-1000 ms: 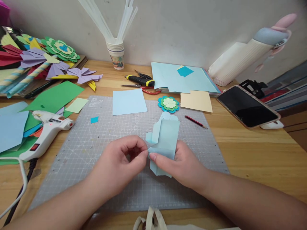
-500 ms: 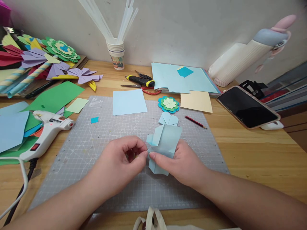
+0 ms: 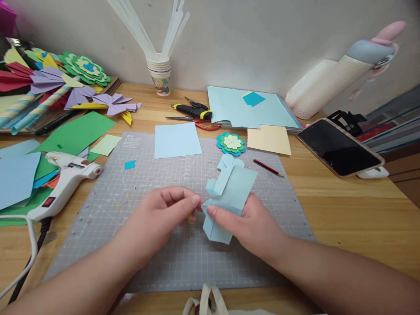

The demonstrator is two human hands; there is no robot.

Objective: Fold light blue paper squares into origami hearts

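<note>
A piece of folded light-blue paper [image 3: 236,188] with creased flaps is held above the grey cutting mat [image 3: 157,267]. My right hand [image 3: 247,221] grips it from the right, thumb across the front and the other fingers hidden behind. At its left edge, my left hand [image 3: 173,205] has thumb and fingertips pinched together, touching the paper or very near it. Whether a bit of the edge is between those fingers I cannot make out. Partly behind the folded sheet lies a light-blue heart-shaped paper piece [image 3: 226,161].
A layered paper flower [image 3: 231,144], a light-blue square [image 3: 178,140] and a pencil [image 3: 268,168] lie beyond the hands. At left rests a glue gun [image 3: 65,179] with its cable. Scissors [image 3: 180,117], a cup of straws [image 3: 161,81] and a phone [image 3: 341,146] stand or lie farther out.
The folded paper has tilted clockwise, its top swinging to the right. My left hand's thumb has shifted up slightly, and its fingers have drawn closer together.
</note>
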